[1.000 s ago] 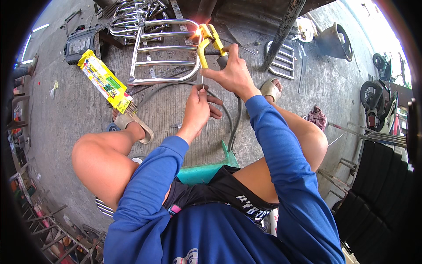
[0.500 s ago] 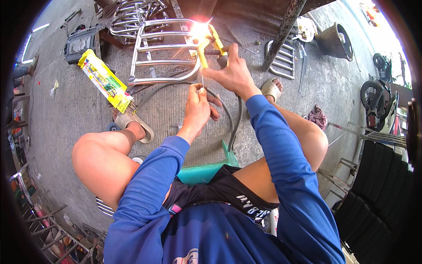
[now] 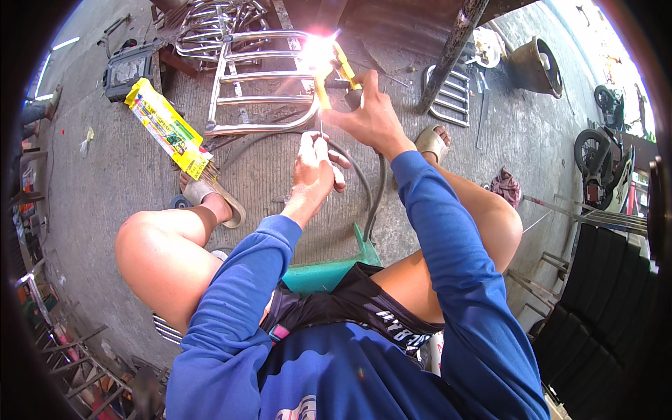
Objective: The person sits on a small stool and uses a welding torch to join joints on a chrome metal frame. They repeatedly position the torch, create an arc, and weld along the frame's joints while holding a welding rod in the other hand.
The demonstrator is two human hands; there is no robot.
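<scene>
My right hand (image 3: 372,117) grips a yellow welding electrode holder (image 3: 323,88) beside the right end of a shiny tubular metal rack (image 3: 262,77). A white-pink arc glares at the rack's far right corner and hides the contact point. Closer to me, my left hand (image 3: 313,170) pinches a thin welding rod (image 3: 321,126) that stands up from the fingertips toward the holder. Whether the holder's jaws clamp this rod cannot be made out. A dark cable (image 3: 362,175) loops over the floor below my hands.
A yellow packet of welding rods (image 3: 164,129) leans by my left foot. Behind it lie a black case (image 3: 130,70) and more bent tubing (image 3: 203,28). A metal post (image 3: 453,52) slants down at the right, near a smaller rack (image 3: 449,98). Beneath me is a green seat (image 3: 325,276).
My left hand has shifted slightly upward and left along with the rod. The arc's glow has turned from orange-red to white-pink. My right hand has barely moved.
</scene>
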